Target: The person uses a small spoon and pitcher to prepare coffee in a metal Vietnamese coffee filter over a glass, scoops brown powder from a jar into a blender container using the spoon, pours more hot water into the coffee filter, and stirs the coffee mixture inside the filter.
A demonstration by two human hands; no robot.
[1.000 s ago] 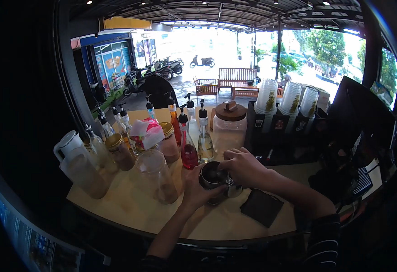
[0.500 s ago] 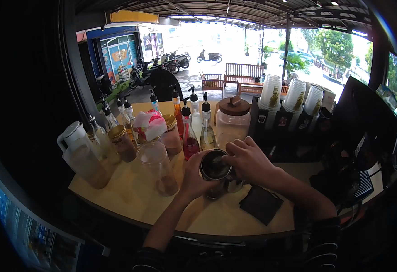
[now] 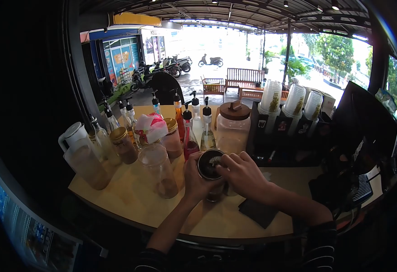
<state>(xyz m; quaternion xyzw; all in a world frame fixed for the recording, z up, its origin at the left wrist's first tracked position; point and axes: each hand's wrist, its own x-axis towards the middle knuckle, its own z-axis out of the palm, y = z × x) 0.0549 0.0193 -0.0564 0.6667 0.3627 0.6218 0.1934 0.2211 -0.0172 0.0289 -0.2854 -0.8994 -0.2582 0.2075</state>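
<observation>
My left hand (image 3: pixel 195 181) is wrapped round the left side of a round metal cup (image 3: pixel 206 168), its mouth turned up toward me. The inside is dark, with a pale patch near the right rim. Over that rim bends my right hand (image 3: pixel 243 174), fingers pinched together and dipping into the mouth; what they hold is hidden. Just below the cup, partly covered by my hands, stands a glass (image 3: pixel 214 195) with dark contents. A clear tall jar (image 3: pixel 158 174) with a little brown stuff at its bottom is left of my left hand.
Pump bottles (image 3: pixel 190 136) and gold-lidded jars (image 3: pixel 125 145) crowd the back left, beside a white-lidded pitcher (image 3: pixel 85 156). A wooden-lidded jar (image 3: pixel 233 129) stands behind my hands. Stacked plastic cups (image 3: pixel 271 97) fill a black holder at right. A dark cloth (image 3: pixel 258 214) lies near the counter edge.
The cup has tilted slightly and shifted a little left. My right hand has moved lower and closer over the rim. The view has shifted a little.
</observation>
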